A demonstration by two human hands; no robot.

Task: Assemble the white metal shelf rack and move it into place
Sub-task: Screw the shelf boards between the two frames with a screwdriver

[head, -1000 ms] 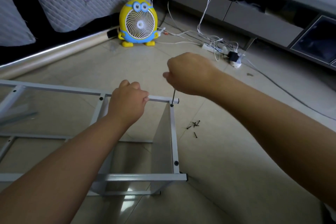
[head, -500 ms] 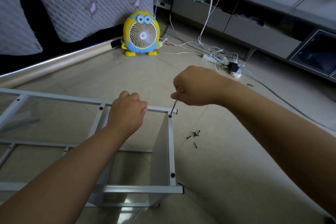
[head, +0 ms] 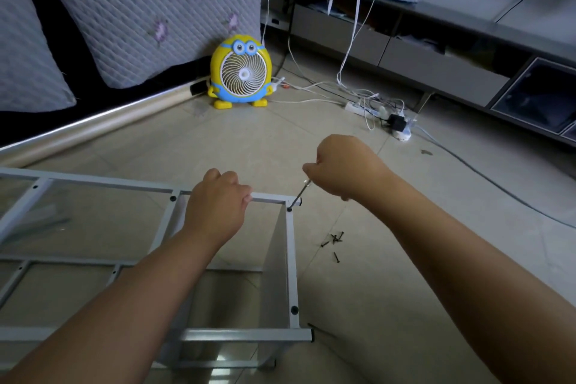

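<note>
We start at the left, where the white metal shelf rack lies on its side on the tiled floor. Its open frame runs off the left edge of the view, and its end panel stands upright at its right end. Beyond the rack's far rail, quilted grey cushions lean over a dark base. There we also see a yellow cartoon-faced fan standing upright on the floor, well apart from the rack.

The left hand reaches over the rack and is clamped on the far rail, fingers curled over it, just left of the rack's far right corner. At that corner we make out a black screw sitting in the frame. The right hand hovers just above and right of this corner, closed in a fist round a screwdriver. Only the thin shaft shows below the fist, tilted, with its tip down at the screw. Whether the tip sits in the screw head we cannot tell. A second black screw head shows near the rack's near right corner, on the same end post.

On the floor just right of the rack's end panel lies a small scatter of loose black screws. Farther right and beyond the rack, a white power strip with tangled cables lies in front of a low grey cabinet.
</note>
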